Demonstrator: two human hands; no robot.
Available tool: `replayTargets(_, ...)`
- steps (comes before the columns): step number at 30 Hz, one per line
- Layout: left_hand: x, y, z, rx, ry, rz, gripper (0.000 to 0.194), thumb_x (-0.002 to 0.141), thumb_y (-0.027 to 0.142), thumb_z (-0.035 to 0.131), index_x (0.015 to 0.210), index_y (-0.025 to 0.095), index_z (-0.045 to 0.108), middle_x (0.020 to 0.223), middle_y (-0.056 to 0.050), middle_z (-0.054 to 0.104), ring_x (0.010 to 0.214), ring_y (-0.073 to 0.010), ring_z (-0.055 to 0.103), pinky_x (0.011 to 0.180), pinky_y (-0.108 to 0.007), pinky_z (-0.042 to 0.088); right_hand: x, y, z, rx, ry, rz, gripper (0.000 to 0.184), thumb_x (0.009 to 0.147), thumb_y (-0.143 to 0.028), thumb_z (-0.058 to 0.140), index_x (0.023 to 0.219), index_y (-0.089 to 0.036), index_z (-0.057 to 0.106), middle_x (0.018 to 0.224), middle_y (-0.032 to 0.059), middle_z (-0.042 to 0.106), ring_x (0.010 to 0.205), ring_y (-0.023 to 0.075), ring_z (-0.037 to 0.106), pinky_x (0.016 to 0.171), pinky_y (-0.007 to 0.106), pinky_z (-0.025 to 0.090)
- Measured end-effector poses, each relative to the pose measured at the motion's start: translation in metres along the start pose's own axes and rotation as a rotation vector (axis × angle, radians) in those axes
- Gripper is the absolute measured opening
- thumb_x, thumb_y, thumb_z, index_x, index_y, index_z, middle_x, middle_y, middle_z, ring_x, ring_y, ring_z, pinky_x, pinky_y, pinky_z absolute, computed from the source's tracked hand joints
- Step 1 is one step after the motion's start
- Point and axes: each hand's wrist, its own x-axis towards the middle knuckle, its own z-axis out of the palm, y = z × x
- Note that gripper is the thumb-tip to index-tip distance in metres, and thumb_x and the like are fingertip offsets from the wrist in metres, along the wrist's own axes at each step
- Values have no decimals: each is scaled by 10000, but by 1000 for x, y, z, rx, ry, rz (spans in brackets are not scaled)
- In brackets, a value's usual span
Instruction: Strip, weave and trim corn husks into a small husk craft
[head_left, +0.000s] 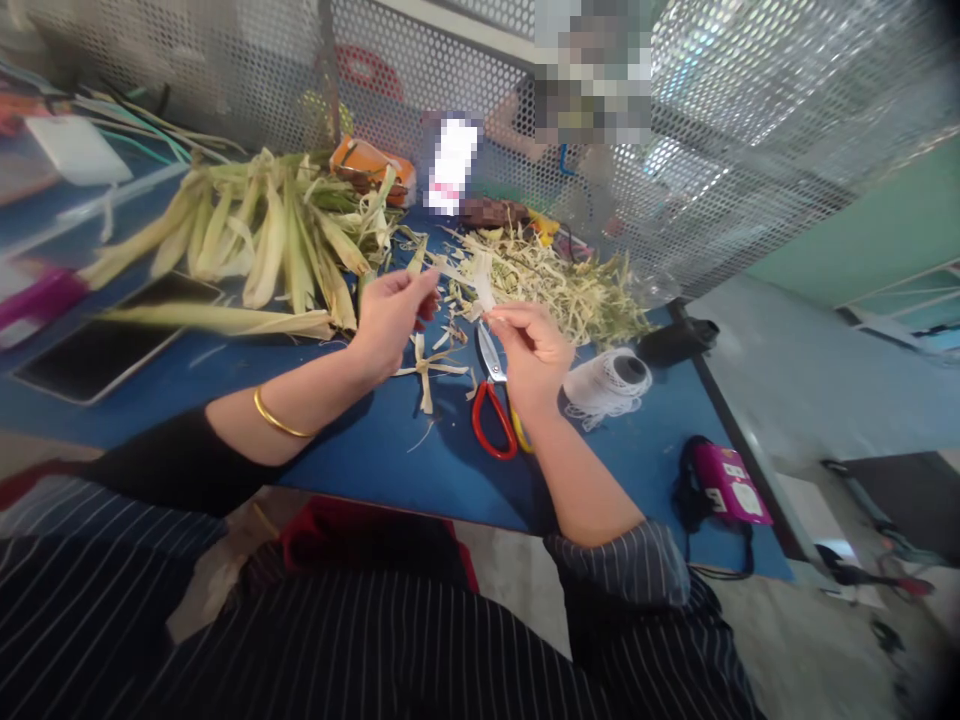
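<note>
My right hand (pixel 531 350) pinches a pale strip of corn husk (pixel 484 280) between thumb and fingertips. My left hand (pixel 396 312) is closed in a pinch just to its left; whatever lies between those fingertips is too small to make out. Below and between the hands, a small cross of husk strips (pixel 424 375) lies on the blue table (pixel 420 455). Scissors (pixel 493 425) with one red and one yellow handle rest under my right wrist, which partly hides them. Beyond the right hand spreads a heap of shredded husk (pixel 555 285).
Whole corn husks (pixel 262 240) are piled at the left, beside a dark flat tablet-like device (pixel 97 345). A white string spool (pixel 606 385) and a black cone (pixel 679 342) stand right. A purple box (pixel 731 485) lies near the right edge. Perforated metal mesh (pixel 465 70) borders the back.
</note>
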Motion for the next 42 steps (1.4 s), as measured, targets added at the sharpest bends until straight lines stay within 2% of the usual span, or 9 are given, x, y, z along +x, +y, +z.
replayTargets(3, -15, -6, 5, 53, -292, -180, 350, 741, 495, 724, 664, 157, 671, 653, -67, 660, 575, -120, 591, 499, -216, 414, -3, -2, 0, -42, -55, -44, 79, 873, -255, 630, 845, -241, 703, 942, 28, 696, 927, 168, 664, 876, 379, 559)
replayTargets(5, -18, -10, 6, -12, -386, -303, 333, 714, 484, 753, 721, 155, 702, 727, -90, 693, 638, -147, 635, 542, -234, 462, -5, -3, 0, -49, -84, -100, 91, 880, -247, 624, 854, -245, 711, 940, 28, 698, 915, 163, 663, 862, 368, 558)
replayTargets(8, -14, -13, 4, -129, -324, -362, 262, 671, 382, 808, 747, 153, 703, 745, -72, 691, 646, -131, 631, 559, -227, 472, -8, -3, 1, -96, -134, -154, 95, 881, -256, 628, 888, -266, 723, 960, 23, 699, 932, 166, 660, 877, 374, 549)
replayTargets(11, -12, -10, 3, -148, -206, -323, 213, 646, 283, 822, 727, 150, 676, 711, -28, 659, 614, -95, 598, 540, -202, 446, -9, -5, 1, -144, -173, -176, 107, 887, -261, 622, 907, -283, 725, 982, 21, 700, 946, 167, 660, 881, 379, 549)
replayTargets(13, -13, -7, 4, -142, -187, -270, 209, 644, 253, 819, 707, 158, 644, 680, -2, 631, 603, -86, 589, 555, -203, 452, -9, -6, 1, -153, -178, -193, 111, 889, -251, 618, 901, -279, 725, 976, 24, 700, 942, 165, 662, 877, 376, 552)
replayTargets(21, -16, -8, 5, -126, -218, -131, 158, 693, 221, 778, 719, 172, 630, 669, 20, 611, 594, -71, 572, 574, -203, 459, -10, -9, 1, -161, -175, -253, 115, 893, -224, 612, 907, -268, 717, 974, 31, 703, 936, 158, 668, 864, 357, 562)
replayTargets(28, -13, -7, 4, -143, -263, -174, 225, 663, 299, 809, 724, 161, 642, 682, 2, 624, 614, -88, 584, 574, -215, 461, -11, -9, 1, -160, -208, -223, 118, 903, -241, 596, 900, -267, 711, 987, 34, 699, 960, 167, 660, 894, 378, 552)
replayTargets(35, -12, -10, 5, -156, -223, -171, 216, 635, 215, 810, 679, 159, 607, 625, 22, 603, 568, -79, 564, 567, -213, 458, -11, -9, 2, -133, -203, -274, 117, 898, -209, 601, 903, -252, 710, 974, 43, 698, 938, 154, 664, 857, 349, 563)
replayTargets(42, -11, -8, 3, -133, -244, -188, 245, 620, 250, 835, 684, 147, 623, 639, 21, 615, 586, -72, 566, 573, -199, 452, -12, -5, 4, -117, -203, -314, 114, 888, -207, 619, 898, -262, 719, 953, 29, 685, 906, 150, 663, 802, 338, 567)
